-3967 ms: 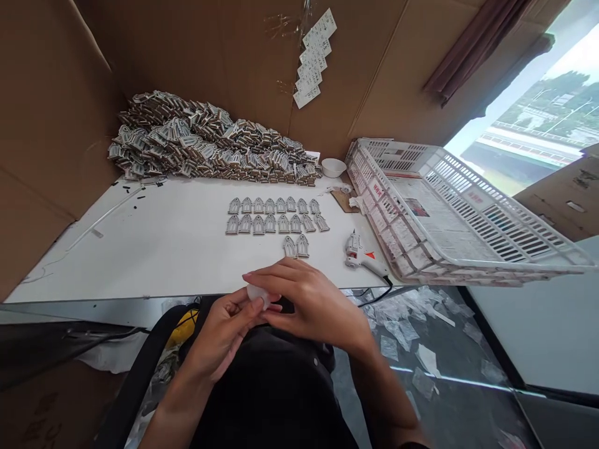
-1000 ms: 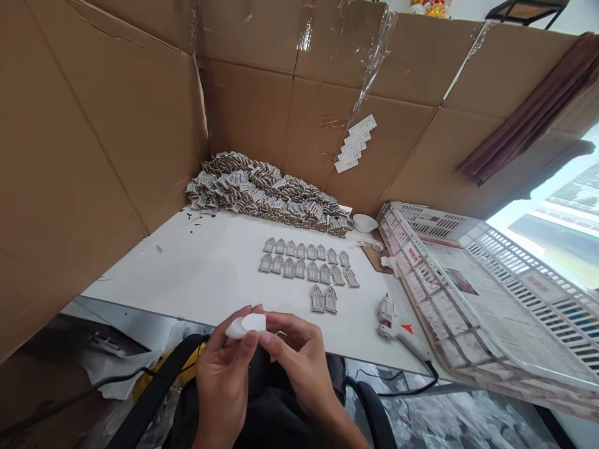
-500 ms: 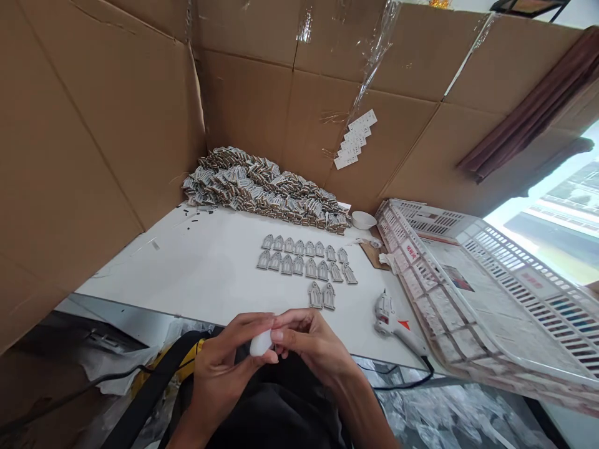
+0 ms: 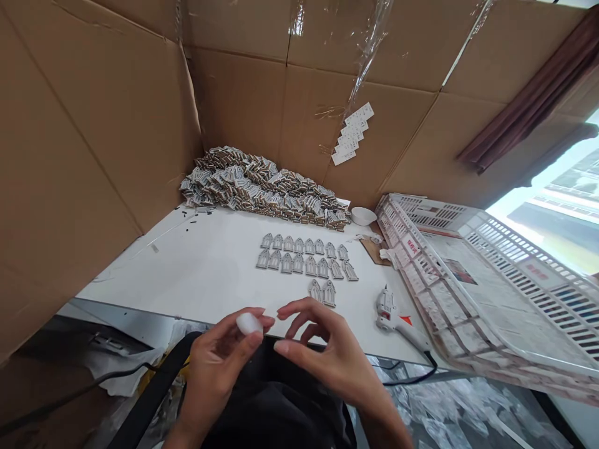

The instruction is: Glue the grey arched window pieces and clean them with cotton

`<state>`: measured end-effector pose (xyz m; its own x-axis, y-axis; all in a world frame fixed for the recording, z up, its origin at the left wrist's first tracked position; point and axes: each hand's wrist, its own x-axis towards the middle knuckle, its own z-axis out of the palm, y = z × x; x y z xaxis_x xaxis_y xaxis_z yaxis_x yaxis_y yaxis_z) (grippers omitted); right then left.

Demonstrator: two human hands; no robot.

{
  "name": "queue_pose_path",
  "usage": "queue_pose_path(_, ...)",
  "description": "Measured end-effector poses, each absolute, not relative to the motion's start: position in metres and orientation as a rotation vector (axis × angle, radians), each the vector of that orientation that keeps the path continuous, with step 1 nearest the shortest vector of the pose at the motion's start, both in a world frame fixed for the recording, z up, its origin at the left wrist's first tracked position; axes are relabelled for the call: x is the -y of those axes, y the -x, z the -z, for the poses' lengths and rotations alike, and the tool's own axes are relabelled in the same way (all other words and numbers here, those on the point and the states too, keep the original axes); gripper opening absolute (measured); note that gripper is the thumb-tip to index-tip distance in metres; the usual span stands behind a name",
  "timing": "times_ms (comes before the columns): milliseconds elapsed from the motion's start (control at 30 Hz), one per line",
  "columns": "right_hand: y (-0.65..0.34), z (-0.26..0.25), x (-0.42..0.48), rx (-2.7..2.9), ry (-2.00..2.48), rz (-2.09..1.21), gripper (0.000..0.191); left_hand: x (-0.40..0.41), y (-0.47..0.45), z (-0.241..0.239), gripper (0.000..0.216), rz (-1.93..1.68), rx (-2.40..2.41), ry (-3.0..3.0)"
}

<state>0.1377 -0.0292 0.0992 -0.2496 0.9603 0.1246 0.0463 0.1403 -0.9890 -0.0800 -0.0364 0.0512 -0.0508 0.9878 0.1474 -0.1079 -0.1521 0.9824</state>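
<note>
My left hand [image 4: 219, 358] holds a small white rounded piece [image 4: 249, 323] between thumb and fingers, just off the table's front edge; its exact kind I cannot make out. Beside it, my right hand [image 4: 322, 349] is apart from the piece, thumb and fingers spread with nothing visible between them. Beyond the hands, two arch-shaped window pieces [image 4: 329, 294] lie side by side on the white table [image 4: 196, 262]. Farther back, two rows of similar pieces [image 4: 298, 264] are laid flat.
A large heap of arch pieces [image 4: 262, 187] lies along the cardboard wall [image 4: 243, 93]. To the right are a white bowl [image 4: 364, 216], a glue gun [image 4: 397, 321] with its cord, and a big white plastic crate [image 4: 416, 268]. Paper tags [image 4: 352, 134] are stuck to the wall.
My right hand has let go of the white piece and moved right, its fingers opening. My left hand has tilted the piece and shifted it slightly left and up.
</note>
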Motion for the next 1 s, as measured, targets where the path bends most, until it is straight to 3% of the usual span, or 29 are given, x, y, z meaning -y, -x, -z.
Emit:
queue_pose_path(200, -0.140, -0.102, 0.039, 1.848, 0.845, -0.836, 0.081, 0.043, 0.076, -0.071, 0.038, -1.073, -0.975, -1.076)
queue_pose_path(667, -0.142, -0.105, 0.035, 2.013, 0.760, -0.620, 0.061, 0.045, 0.073, -0.070, 0.052, -0.838, -0.958, -1.035)
queue_pose_path(1000, -0.151, -0.095, 0.030, 2.157, 0.662, -0.465, 0.066, 0.050, 0.062, -0.082, 0.050, -0.857, -0.704, -1.068)
